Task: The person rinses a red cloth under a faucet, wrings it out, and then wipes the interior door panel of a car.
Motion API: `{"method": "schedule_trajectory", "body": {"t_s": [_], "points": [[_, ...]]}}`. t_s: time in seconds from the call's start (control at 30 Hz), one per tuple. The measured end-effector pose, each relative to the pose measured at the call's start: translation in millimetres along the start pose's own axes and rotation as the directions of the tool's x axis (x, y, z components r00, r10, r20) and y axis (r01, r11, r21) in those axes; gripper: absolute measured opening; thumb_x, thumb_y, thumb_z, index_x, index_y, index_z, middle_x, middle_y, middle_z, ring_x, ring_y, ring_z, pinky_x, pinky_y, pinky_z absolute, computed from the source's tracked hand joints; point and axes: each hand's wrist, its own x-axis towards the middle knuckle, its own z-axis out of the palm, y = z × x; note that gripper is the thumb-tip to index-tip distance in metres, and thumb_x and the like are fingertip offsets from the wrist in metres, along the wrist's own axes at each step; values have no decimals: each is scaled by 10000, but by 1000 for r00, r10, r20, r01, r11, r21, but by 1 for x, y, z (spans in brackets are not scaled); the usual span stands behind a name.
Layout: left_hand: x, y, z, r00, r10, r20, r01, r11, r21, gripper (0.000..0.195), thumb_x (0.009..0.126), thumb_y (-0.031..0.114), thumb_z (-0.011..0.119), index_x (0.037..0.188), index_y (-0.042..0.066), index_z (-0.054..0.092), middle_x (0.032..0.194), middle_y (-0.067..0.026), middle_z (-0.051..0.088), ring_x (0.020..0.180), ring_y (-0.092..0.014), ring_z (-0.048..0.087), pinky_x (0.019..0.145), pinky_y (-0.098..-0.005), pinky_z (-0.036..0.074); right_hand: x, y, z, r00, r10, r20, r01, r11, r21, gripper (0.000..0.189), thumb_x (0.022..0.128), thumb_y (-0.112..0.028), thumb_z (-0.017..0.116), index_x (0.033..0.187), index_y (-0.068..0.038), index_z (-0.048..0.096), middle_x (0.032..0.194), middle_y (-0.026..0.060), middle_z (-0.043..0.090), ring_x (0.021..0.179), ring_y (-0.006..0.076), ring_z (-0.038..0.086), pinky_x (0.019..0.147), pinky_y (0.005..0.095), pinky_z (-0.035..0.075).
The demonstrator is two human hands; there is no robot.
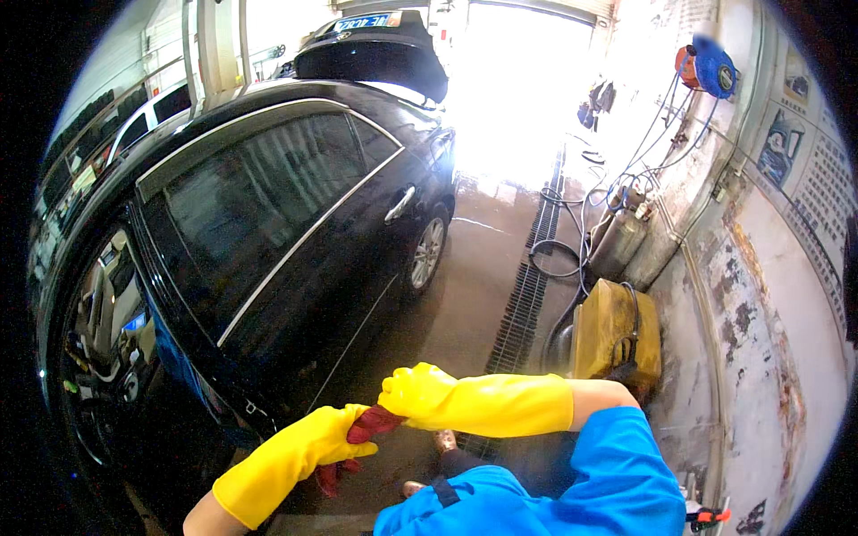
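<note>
Both of my hands wear long yellow rubber gloves and grip one dark red cloth (375, 423). My left hand (335, 432) holds it from the lower left, its thumb and fingers around the bunched part. A loose end of the cloth hangs below that palm. My right hand (417, 394) is closed in a fist on the other end, slightly higher. Between the two fists the cloth looks twisted. Just beyond my hands stands a black car (322, 281), with its rear door shut and its front door apparently open at the left.
A slotted floor drain (529, 288) runs along the floor. At the right wall are a yellow box-shaped machine (613, 328), a metal cylinder (620, 241), coiled hoses (563, 258) and a blue hose reel (714, 70). The car's boot lid (372, 60) is raised.
</note>
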Motion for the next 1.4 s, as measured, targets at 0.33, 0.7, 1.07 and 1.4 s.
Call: {"method": "schedule_trajectory", "body": {"t_s": [0.33, 0.7, 1.07, 1.4], "points": [[-33, 5, -3, 863, 443, -244, -320, 852, 415, 569, 703, 418, 687, 1212, 217, 528, 726, -88, 605, 693, -308, 606, 602, -411, 485, -69, -2, -15, 990, 66, -121, 118, 54, 992, 611, 848, -502, 557, 1238, -36, 498, 953, 80, 595, 903, 163, 571, 808, 348, 467], [1, 76, -70, -193, 981, 27, 152, 3, 988, 347, 786, 170, 617, 1130, 215, 600, 668, 22, 449, 511, -91, 438, 506, -243, 390, -64, -66, -26, 897, -375, -234, -191, -807, 559, 997, 685, -583, 626, 1377, 27, 246, 1295, 275, 436, 1125, 390, 510, 920, 472, 431], [63, 65, -59, 890, 434, -142, -87, 466, 880, 579, 822, 201, 542, 1368, 120, 370, 738, -68, 622, 652, -197, 625, 562, -344, 485, -42, 40, -79, 700, 285, 655, -687, 519, 508, 401, 642, -423, 718, 892, -128, 613, 722, 39, 634, 556, 153, 608, 523, 281, 493], [191, 21, -9, 989, 145, 21, -103, 789, -605, 195, 772, 235, 693, 734, 84, 574, 570, 12, 512, 491, -75, 447, 472, -246, 361, 34, 172, -29, 928, -20, 373, 105, 972, -210, 309, 666, -241, 661, 942, -107, 629, 882, 91, 648, 779, 305, 636, 666, 426, 496]]}}
